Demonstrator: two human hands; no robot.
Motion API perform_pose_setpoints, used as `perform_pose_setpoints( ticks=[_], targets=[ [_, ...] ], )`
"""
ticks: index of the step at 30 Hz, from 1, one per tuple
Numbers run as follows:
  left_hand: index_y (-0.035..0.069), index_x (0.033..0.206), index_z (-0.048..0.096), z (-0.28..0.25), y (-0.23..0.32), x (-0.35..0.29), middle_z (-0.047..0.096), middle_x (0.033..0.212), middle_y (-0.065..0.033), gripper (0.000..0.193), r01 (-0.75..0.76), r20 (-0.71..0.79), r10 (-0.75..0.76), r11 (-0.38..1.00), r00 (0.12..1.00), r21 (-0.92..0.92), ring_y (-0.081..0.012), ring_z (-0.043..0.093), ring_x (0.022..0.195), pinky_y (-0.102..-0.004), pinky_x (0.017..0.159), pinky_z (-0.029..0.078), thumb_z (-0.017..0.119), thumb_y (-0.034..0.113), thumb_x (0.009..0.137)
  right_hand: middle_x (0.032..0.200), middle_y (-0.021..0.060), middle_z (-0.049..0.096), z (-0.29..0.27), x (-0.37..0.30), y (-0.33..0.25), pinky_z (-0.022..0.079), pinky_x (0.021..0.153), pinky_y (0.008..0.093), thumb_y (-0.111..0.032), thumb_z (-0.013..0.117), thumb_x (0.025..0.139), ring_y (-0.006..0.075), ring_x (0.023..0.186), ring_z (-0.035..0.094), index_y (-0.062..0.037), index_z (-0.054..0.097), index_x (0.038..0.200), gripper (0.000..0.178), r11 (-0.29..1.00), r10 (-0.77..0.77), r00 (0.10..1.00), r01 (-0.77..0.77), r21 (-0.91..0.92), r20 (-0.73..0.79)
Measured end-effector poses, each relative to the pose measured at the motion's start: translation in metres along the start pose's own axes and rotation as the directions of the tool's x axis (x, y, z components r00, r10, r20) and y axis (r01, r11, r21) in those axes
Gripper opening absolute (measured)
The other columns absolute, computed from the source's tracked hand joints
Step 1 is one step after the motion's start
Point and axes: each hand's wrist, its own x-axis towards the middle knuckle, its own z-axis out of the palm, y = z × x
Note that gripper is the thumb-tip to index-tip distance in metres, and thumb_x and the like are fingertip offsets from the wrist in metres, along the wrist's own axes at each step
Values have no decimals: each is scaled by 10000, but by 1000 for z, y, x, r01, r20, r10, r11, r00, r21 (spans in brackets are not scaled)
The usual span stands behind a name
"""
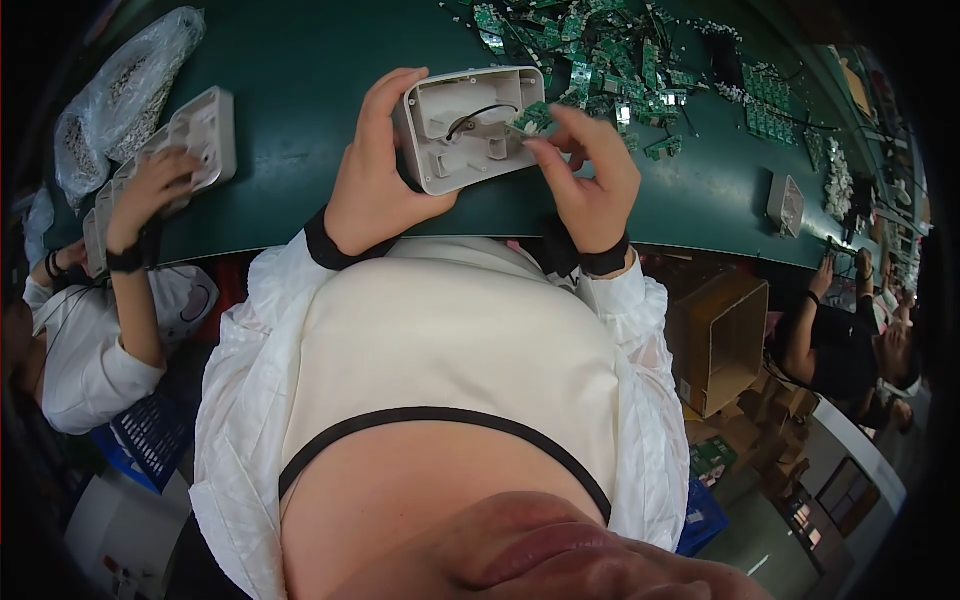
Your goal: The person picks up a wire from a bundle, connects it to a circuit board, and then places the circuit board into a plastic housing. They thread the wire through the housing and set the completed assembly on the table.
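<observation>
My left hand [375, 190] grips a white plastic housing [440, 178] by its left side, fingers behind and thumb along the lower edge. The housing's open side faces me, showing posts and ribs inside. A black cable [478, 114] curves across its interior. At the right rim, my right hand [595, 180] pinches a small green circuit board [531, 118] between thumb and fingertips. The board overlaps the housing's right edge; a white part shows at its lower end. Whether the cable joins the board I cannot tell.
Many loose green circuit boards [650, 70] lie at the far right of the green table [300, 60]. A clear bag of small parts [125, 100] lies far left. Beside it, a co-worker's hand [155, 190] touches white housings [215, 130]. Another housing [787, 205] stands right; a cardboard box [715, 340] sits below.
</observation>
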Motion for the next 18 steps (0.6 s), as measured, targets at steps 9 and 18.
perform_pose_setpoints(
  ticks=[9, 18],
  targets=[
    [96, 1508, 327, -2, 7, 2, 382, 1512, -175, 995, 21, 46, -21, 1000, 999, 9, -336, 567, 1284, -386, 970, 556, 872, 70, 676, 1091, 100, 702, -18, 21, -10, 512, 781, 352, 67, 765, 752, 268, 965, 668, -31, 715, 1087, 353, 884, -437, 897, 441, -157, 60],
    [75, 1510, 316, 7, 8, 11, 377, 1513, -189, 1011, -122, -2, 122, 992, 992, 15, -319, 563, 1296, -380, 970, 556, 878, 52, 670, 1108, 92, 711, -38, 17, -27, 510, 827, 400, 27, 756, 784, 309, 950, 664, -34, 712, 1013, 241, 957, -282, 813, 277, 86, 509]
  ],
)
